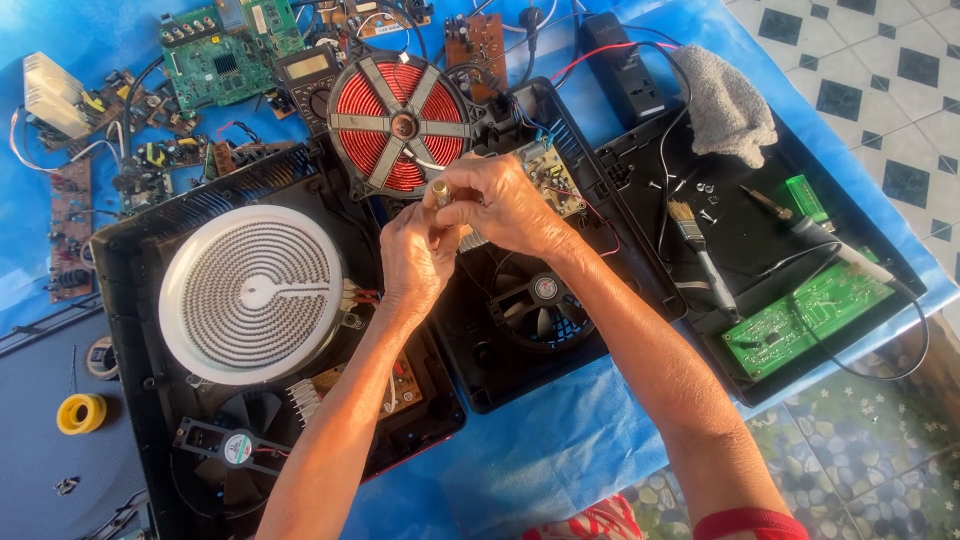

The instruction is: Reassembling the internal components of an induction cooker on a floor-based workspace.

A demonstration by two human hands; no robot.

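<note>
Your 2 hands meet above the middle of the bench (560, 450), over the opened black cooker housings. Your left hand (415, 255) is closed in a grip around a small part with a brass-coloured cap (440, 189) that sticks up between your fingers; the rest of the part is hidden, so you cannot tell its shape. Your right hand (500, 205) is curled over it from the other side, fingertips pinched on the same part, touching your left hand.

Just behind your hands lies the red induction coil (400, 125) with its grey spokes. To your left, the white round heating element (252, 293) sits in 1 black housing (130, 330), with a small fan (238, 447) near its front edge. Under your right wrist a second fan (540, 305) shows in the middle housing. To your right, a third tray holds a paintbrush (697, 250), a green circuit board (805, 318) and a soldering iron (815, 235); a grey cloth (725, 100) lies at its far corner. A yellow solder roll (80, 413) rests far left.
</note>
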